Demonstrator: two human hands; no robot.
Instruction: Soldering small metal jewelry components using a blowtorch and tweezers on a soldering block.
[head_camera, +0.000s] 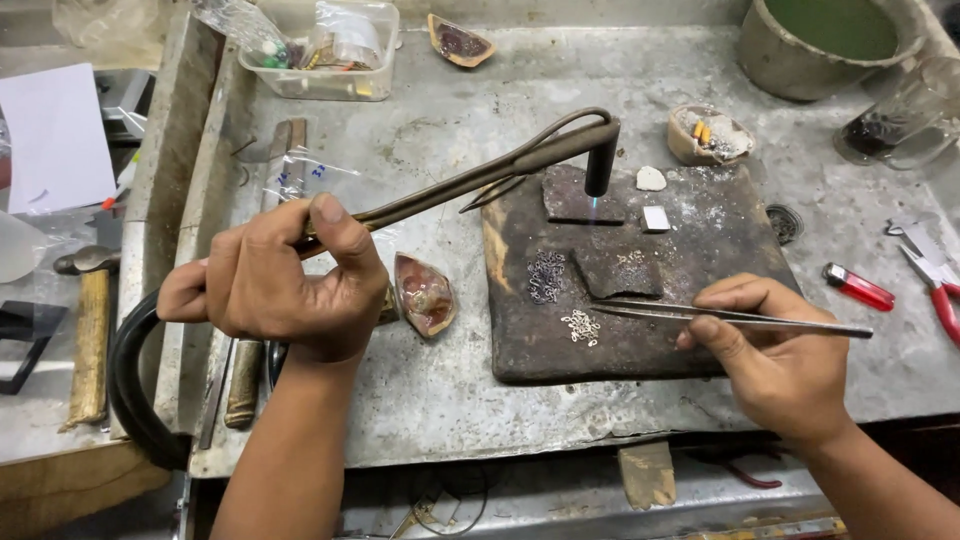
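Dark bent-nozzle torch (470, 180) w/ small blue flame, left hand (270, 285) fingers clamped on it; right hand (775, 350) fingers clamped on tweezers (720, 317).

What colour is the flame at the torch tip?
Blue, a small flame under the torch nozzle, seen in the head view.

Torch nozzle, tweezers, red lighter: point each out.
Torch nozzle (600, 165), head view, on the dark vertical tip.
Tweezers (690, 313), head view, mid-shaft by the fingers.
Red lighter (858, 288), head view, middle of red body.
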